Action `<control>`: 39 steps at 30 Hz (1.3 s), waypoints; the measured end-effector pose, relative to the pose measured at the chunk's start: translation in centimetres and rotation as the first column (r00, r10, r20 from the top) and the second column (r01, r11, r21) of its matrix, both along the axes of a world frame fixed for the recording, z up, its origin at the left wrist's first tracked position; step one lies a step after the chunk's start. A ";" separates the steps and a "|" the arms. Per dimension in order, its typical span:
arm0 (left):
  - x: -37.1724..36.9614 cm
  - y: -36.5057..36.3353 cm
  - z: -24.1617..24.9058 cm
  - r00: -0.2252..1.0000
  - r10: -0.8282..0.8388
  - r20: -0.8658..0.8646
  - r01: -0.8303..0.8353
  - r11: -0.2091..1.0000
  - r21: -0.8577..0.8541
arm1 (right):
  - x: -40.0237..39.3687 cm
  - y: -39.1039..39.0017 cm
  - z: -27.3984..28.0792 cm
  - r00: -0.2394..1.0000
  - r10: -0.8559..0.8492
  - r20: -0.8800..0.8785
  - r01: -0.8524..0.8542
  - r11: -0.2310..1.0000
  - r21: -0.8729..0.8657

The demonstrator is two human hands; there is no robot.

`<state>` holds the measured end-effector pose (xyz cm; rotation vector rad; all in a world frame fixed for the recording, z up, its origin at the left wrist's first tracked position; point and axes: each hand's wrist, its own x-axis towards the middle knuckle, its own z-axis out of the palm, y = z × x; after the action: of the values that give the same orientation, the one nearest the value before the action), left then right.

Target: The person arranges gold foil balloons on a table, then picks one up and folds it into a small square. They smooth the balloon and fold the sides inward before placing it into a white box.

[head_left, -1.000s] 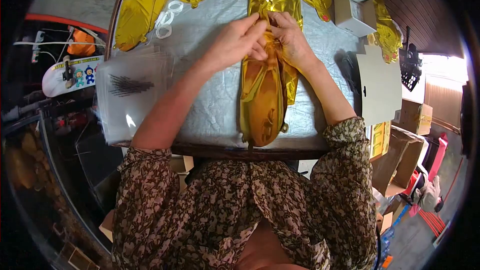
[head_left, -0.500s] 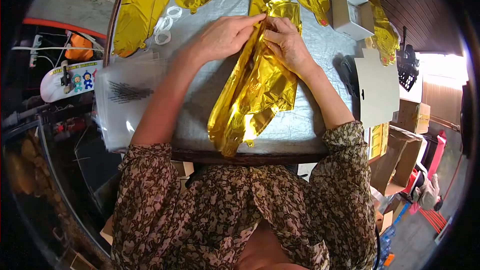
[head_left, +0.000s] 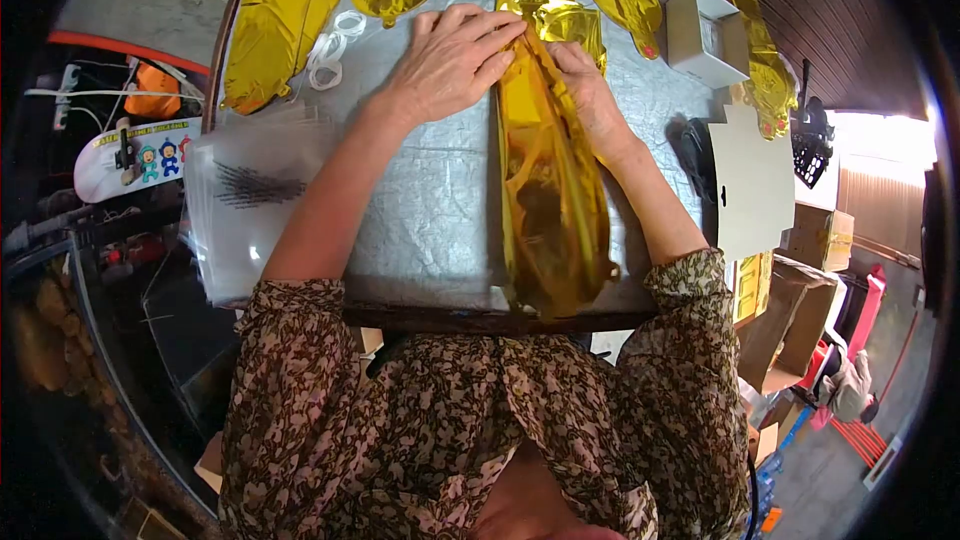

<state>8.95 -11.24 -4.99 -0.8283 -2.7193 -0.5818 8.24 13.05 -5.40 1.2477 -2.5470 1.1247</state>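
A shiny gold foil balloon (head_left: 552, 180), uninflated and folded lengthwise into a long strip, lies in front of me with its lower end at the table's front edge. My left hand (head_left: 455, 60) rests at its upper left, fingers stretched out and spread, the index fingertip pressing on the fold. On the other side, my right hand (head_left: 592, 100) is closed on the balloon's right edge; some of its fingers are hidden behind the foil. The balloon's top part, with a small red mark, lies flat beyond both hands.
More gold foil balloons (head_left: 280, 20) lie along the table's far side. White ribbon (head_left: 335, 50) is coiled at left, near clear plastic bags (head_left: 225, 240) with dark print. At right are a small white box (head_left: 708, 35) and a pale card sheet (head_left: 752, 180).
The balloon's lower part has swung right and been folded over into a narrower strip. My left fingers have spread out, and my right hand has moved slightly down and right along the edge.
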 end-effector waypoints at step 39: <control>0.7 -0.3 -0.6 0.999 0.003 -0.050 -0.006 0.998 -0.057 | 7.6 -0.1 4.5 0.329 -0.123 0.936 0.435 0.900 -0.035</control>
<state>9.63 -11.58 -5.55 -0.8392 -2.7032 -0.4780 15.87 12.93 -0.88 -0.1059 -2.8124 2.4887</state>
